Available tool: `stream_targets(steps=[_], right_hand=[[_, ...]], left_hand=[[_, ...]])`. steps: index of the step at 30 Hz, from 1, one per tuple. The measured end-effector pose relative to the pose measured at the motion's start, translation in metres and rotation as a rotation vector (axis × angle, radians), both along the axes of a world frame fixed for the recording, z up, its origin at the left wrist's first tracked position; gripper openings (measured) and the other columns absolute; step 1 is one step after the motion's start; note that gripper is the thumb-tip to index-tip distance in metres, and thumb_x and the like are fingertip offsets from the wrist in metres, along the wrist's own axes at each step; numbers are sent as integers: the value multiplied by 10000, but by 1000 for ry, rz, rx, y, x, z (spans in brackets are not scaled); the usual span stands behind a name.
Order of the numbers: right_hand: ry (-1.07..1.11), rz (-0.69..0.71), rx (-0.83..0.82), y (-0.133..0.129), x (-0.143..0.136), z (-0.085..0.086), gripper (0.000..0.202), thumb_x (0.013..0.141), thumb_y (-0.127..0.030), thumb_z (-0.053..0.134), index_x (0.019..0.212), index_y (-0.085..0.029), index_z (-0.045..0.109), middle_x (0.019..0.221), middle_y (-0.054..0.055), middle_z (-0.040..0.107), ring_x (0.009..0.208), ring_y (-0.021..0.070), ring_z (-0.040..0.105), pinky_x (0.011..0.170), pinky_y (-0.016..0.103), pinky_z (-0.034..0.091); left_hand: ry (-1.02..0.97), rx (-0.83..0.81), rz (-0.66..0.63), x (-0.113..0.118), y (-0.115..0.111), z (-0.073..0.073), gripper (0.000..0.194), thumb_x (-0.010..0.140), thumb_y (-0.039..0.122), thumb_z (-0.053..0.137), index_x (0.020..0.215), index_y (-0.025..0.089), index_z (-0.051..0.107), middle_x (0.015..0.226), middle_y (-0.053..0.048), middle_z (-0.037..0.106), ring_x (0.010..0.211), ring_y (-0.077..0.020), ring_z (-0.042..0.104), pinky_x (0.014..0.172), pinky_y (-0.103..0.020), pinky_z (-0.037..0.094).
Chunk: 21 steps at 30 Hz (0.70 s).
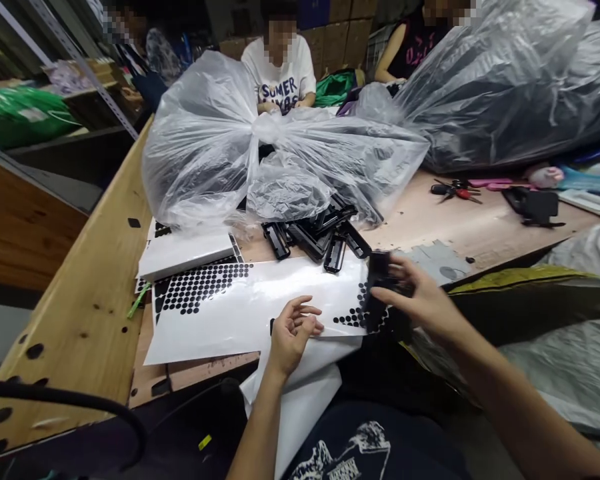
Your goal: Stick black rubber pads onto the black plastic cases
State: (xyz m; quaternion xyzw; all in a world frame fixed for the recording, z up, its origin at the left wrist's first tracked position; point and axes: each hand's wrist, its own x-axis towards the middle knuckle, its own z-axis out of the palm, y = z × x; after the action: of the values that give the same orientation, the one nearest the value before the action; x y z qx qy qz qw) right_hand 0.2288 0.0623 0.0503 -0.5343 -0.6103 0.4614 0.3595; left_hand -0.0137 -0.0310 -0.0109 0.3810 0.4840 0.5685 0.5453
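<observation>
My right hand [420, 293] grips a dark plastic piece [379, 270] above the right end of the white sheet. Motion blurs the piece, so its exact kind does not show. My left hand [294, 333] hovers over or rests on the sheet's front edge, its fingers loosely curled and slightly apart, with nothing visible in them. Round black stickers [207, 283] cover the upper left of the white sticker sheet [280, 293], and more sit at its right end. Just beyond the sheet lies a pile of black plastic housings [305, 237], spilling from a clear plastic bag [205, 147].
A white stack of sheets [187, 257] lies at left by the wooden side board [85, 287]. Cutters with red handles [463, 192] and a black holder [533, 205] are at right. Large filled bags [500, 87] stand behind. A person [285, 73] sits opposite.
</observation>
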Motion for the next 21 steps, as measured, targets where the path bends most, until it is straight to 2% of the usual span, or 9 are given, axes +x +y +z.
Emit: stream_targets(steps=[2,4,7,9,10,13,15,18,21], right_hand=[[-213,-105,136,2,58,0,625,687,-525,863,1221,-299,630,1093,119,740,1018,378,686,941,569,513],[-392,-209,181,3,108,-6,578,688,-600,821,1169,-338,634,1017,121,731,963,416,683,857,621,510],[-615,-290,358,-1,146,-18,605,624,-699,808,1111,-373,658,968,99,700,969,461,656,841,671,479],[-686,-369,385,-7,142,-27,401,719,-675,766,956,-358,702,847,87,714,825,403,680,743,580,505],[-677,-353,323,-11,132,-32,327,797,-651,715,882,-335,721,784,87,726,742,368,689,671,525,508],[-464,-58,1,-22,85,-45,448,916,-635,576,831,-240,770,763,98,772,685,317,728,579,415,532],[-322,42,-131,-25,56,-52,474,887,-649,601,829,-205,758,776,80,767,699,280,727,590,367,554],[-240,-37,-215,-17,32,-58,453,785,-643,712,747,-193,686,620,23,675,530,190,628,506,289,490],[-240,-40,-252,0,27,-57,469,762,-660,712,760,-193,668,481,-18,575,411,151,526,443,268,410]], left_hand=[[10,8,-5,0,0,1,469,889,445,739,1240,155,628,1000,-107,726,735,-176,720,702,-313,618],[6,11,-8,1,0,2,428,887,428,742,1200,149,655,963,-97,727,727,-172,717,690,-302,612],[-16,22,28,3,-1,4,371,877,397,752,1143,146,691,913,-82,728,707,-163,711,666,-279,596],[-25,28,50,5,-1,5,349,871,380,758,1121,143,704,890,-76,728,697,-160,706,656,-271,588],[-26,31,54,5,-1,6,345,869,376,759,1115,140,707,883,-75,728,696,-160,706,655,-270,587],[-23,36,47,5,-2,6,349,870,383,758,1110,136,707,879,-76,729,699,-166,709,657,-278,593],[-23,43,44,4,-2,6,353,875,390,752,1115,136,704,879,-75,730,702,-168,712,659,-282,598],[-34,70,53,3,-1,3,362,884,405,741,1120,134,702,871,-71,729,700,-162,713,655,-273,597],[-60,102,40,7,5,1,392,875,439,745,1112,131,697,853,-69,728,681,-162,713,633,-268,594]])
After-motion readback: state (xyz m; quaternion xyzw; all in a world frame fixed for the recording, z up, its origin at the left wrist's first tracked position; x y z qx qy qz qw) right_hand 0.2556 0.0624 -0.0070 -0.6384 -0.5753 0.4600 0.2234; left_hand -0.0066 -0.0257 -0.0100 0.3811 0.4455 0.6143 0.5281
